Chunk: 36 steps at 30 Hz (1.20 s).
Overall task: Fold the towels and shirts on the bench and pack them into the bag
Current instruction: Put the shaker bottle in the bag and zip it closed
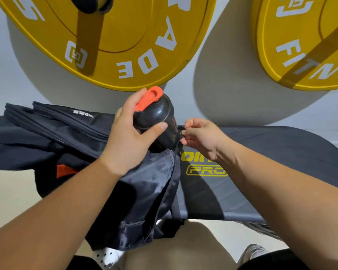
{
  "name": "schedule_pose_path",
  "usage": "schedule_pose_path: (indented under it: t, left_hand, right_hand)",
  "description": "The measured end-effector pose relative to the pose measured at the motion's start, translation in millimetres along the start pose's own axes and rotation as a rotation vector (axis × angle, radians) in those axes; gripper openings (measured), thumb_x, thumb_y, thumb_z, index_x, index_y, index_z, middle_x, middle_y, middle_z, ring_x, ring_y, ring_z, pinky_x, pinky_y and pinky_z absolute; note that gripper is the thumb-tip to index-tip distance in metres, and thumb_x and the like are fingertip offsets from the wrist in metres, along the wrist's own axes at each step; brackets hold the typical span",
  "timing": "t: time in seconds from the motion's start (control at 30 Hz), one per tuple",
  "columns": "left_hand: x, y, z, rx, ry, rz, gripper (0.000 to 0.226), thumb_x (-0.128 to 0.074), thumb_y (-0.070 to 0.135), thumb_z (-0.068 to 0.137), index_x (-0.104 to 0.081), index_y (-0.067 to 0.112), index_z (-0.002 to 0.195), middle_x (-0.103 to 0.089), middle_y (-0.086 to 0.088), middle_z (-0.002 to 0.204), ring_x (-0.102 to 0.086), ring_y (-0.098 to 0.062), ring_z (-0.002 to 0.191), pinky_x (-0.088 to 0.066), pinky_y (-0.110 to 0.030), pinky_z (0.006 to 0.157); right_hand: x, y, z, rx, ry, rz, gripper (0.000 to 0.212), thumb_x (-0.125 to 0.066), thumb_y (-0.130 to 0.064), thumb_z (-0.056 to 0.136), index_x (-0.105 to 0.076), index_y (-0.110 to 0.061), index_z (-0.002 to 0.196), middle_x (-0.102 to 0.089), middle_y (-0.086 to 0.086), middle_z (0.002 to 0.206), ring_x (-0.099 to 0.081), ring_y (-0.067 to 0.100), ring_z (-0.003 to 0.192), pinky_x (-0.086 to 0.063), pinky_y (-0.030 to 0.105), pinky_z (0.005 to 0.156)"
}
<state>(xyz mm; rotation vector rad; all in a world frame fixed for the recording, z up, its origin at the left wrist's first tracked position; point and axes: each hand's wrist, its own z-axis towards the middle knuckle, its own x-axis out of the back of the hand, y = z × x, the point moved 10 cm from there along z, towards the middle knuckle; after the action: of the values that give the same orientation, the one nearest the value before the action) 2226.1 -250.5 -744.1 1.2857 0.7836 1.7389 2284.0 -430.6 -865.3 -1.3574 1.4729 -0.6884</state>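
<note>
The left hand (125,137) grips a black shaker bottle (160,115) around its shoulder, with the thumb across the front and the fingers curled behind. The bottle's orange flip cap (148,100) points up and away. The bottle's lower end sits at the open mouth of a black bag (144,191), which lies on the near left part of the worktop (281,152) and hangs over its front edge.

The right hand (201,137) pinches a small dark tab (182,132) at the bag's upper rim between thumb and forefinger, just beside the bottle. Whether it is a zip pull is too small to tell. The bag's zip (173,172) runs down its right side.

Left of the bag lie folded dark garments (57,125), stacked, with a small white logo (83,113) on top that cannot be read. An orange patch (63,170) shows on the dark fabric below them.

The worktop's grey pad carries yellow lettering (205,169): "PRO" in an outlined badge, with partly hidden letters above it.

Behind, two yellow weight plates lean against the wall. The left plate (125,45) shows "RADE" and a squared "15" mark in white. The right plate (300,55) shows "FITN" and the same "15" mark.
</note>
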Motion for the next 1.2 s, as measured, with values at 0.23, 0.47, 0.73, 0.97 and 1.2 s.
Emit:
schedule_pose_path:
  t: [0.23,0.47,0.73,0.97,1.2]
  left_hand:
    - [4,-1,14,-0.029,-0.347,-0.003,0.078,-0.085,0.04,0.064,-0.042,0.057,0.127,-0.049,0.028,0.135,-0.05,-0.006,0.13,-0.039,-0.047,0.112]
    - [28,-22,22,0.208,-0.063,-0.274,0.054,-0.079,0.015,0.082,-0.048,0.035,0.12,-0.058,0.018,0.127,-0.064,-0.009,0.114,-0.06,-0.049,0.081]
    - [37,-10,24,0.174,0.091,0.0,0.057,-0.089,0.031,0.068,-0.048,0.022,0.105,-0.059,0.018,0.094,-0.06,0.009,0.079,-0.049,-0.01,0.067]
    - [20,-16,22,0.191,-0.107,-0.133,0.087,-0.084,0.02,0.077,-0.037,0.053,0.143,-0.047,0.035,0.13,-0.043,0.016,0.126,-0.041,-0.014,0.094]
    - [22,-15,12,0.209,0.014,-0.28,0.076,-0.086,0.019,0.074,-0.049,0.059,0.127,-0.054,0.025,0.135,-0.058,-0.006,0.119,-0.059,-0.052,0.084]
  right_hand:
    - [-8,8,-2,-0.074,-0.074,0.012,0.029,-0.044,0.015,0.092,-0.054,-0.01,0.082,-0.059,0.01,0.071,-0.058,0.02,0.062,-0.057,0.027,0.062]
    - [11,9,-2,-0.109,-0.003,-0.038,0.028,-0.043,0.011,0.094,-0.061,-0.008,0.084,-0.058,0.012,0.075,-0.052,0.02,0.063,-0.056,0.031,0.064]
    - [6,8,-4,-0.119,-0.014,-0.032,0.027,-0.041,0.012,0.096,-0.061,-0.005,0.089,-0.063,0.013,0.072,-0.061,0.021,0.062,-0.06,0.035,0.066]
    - [5,12,-8,-0.144,-0.015,-0.016,0.027,-0.041,0.013,0.095,-0.061,-0.005,0.09,-0.063,0.011,0.071,-0.062,0.017,0.057,-0.06,0.032,0.061]
    - [7,17,-8,-0.161,-0.002,-0.023,0.028,-0.041,0.012,0.095,-0.062,-0.007,0.092,-0.065,0.006,0.067,-0.061,0.013,0.053,-0.057,0.028,0.054]
